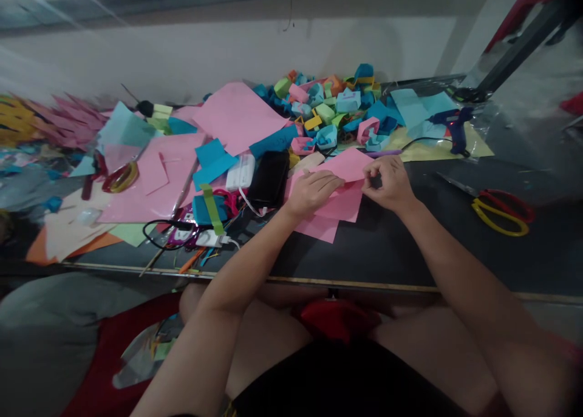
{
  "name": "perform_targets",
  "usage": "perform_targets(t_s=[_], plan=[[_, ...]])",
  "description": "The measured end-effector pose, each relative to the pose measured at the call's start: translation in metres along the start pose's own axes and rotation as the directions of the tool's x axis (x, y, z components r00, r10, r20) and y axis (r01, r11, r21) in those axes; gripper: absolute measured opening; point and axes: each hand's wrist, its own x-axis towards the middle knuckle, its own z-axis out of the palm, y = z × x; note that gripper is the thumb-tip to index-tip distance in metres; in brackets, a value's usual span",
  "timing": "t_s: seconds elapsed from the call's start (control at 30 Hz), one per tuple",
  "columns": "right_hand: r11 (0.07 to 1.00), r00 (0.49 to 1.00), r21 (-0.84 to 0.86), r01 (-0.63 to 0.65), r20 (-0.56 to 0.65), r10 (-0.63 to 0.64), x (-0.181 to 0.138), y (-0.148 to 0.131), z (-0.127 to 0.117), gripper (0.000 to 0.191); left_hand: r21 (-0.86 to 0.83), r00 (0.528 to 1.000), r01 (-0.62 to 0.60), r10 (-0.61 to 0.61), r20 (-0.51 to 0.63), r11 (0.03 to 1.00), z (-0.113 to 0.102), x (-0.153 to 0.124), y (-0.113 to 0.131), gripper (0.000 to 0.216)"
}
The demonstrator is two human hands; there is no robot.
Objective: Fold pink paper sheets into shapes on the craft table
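A pink paper sheet (339,204) lies on the dark table (392,253) in front of me, partly folded. My left hand (312,192) rests flat on its left part, fingers stretched and pressing the paper down. My right hand (387,183) is at the sheet's right edge with fingers curled, pinching the folded pink edge.
Red and yellow scissors (501,209) lie to the right. A blue glue gun (455,128) sits at the back right. A pile of small folded paper pieces (332,107) is behind the sheet. A black phone (268,179), cables and loose pink and blue sheets (237,116) crowd the left.
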Motion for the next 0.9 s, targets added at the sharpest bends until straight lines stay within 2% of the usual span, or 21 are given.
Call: perform_targets(t_s=[0.2, 0.43, 0.53, 0.7, 0.8, 0.9], plan=[[0.997, 0.996, -0.032, -0.070, -0.063, 0.068, -0.004, 0.018, -0.001, 0.031, 0.002, 0.995, 0.096, -0.096, 0.036, 0.995, 0.001, -0.006, -0.006, 0.010], [0.992, 0.990, -0.055, -0.117, -0.081, 0.113, -0.005, 0.033, -0.006, 0.031, 0.027, 0.997, 0.035, -0.033, -0.071, 0.999, 0.003, -0.005, -0.009, 0.008], [0.991, 0.989, -0.067, -0.116, -0.102, 0.109, -0.005, 0.042, -0.010, 0.032, 0.028, 0.998, 0.031, -0.029, -0.055, 0.999, 0.005, -0.005, -0.010, 0.008], [0.972, 0.961, -0.159, -0.172, -0.242, 0.130, -0.007, 0.065, -0.025, 0.032, -0.001, 0.998, 0.066, -0.066, -0.024, 0.998, 0.005, -0.007, -0.012, 0.012], [0.971, 0.941, -0.143, -0.191, -0.309, 0.140, -0.007, 0.056, -0.028, 0.035, -0.028, 0.995, 0.104, -0.104, 0.006, 0.994, 0.007, -0.008, -0.012, 0.014], [0.994, 0.980, -0.103, -0.044, -0.197, 0.023, -0.004, 0.020, -0.019, 0.034, -0.044, 0.994, 0.098, -0.095, 0.061, 0.994, 0.012, -0.009, -0.009, 0.015]])
